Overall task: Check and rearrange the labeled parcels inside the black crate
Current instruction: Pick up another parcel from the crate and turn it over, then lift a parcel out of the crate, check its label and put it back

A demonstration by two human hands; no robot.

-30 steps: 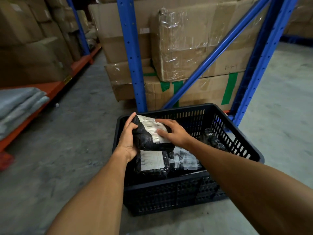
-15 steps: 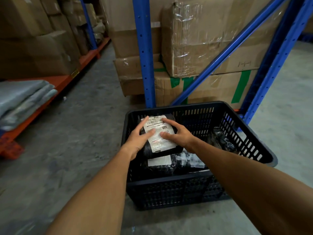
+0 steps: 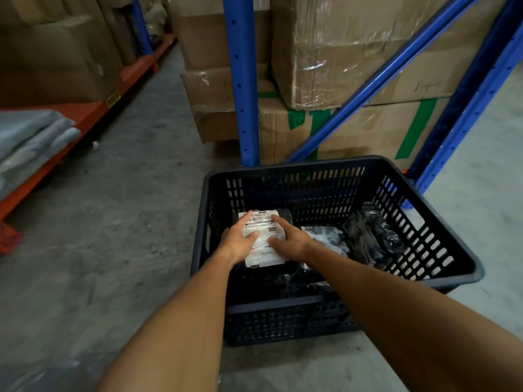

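The black crate [image 3: 297,165] stands on the concrete floor in front of me. A black parcel with a white barcode label [image 3: 266,254] lies label-up in its left half, on top of other parcels. My left hand [image 3: 236,240] rests on its left side with the thumb on the label. On the parcel's right side, my right hand [image 3: 290,239] presses down with the fingers spread. Beside it is a second labeled parcel [image 3: 325,236], partly hidden by my right forearm. A crumpled black plastic parcel [image 3: 370,239] leans against the crate's right wall.
Blue rack uprights [image 3: 243,80] and a diagonal brace [image 3: 376,80] stand right behind the crate, with stacked cardboard boxes [image 3: 353,52] among them. An orange low shelf [image 3: 93,114] with grey folded bags [image 3: 31,137] runs along the left. Bare concrete floor [image 3: 127,207] lies between.
Both hands have brought the labeled parcel down from above the rim into the crate's left half, turning its label to face up. It now covers the labeled parcels seen below it.
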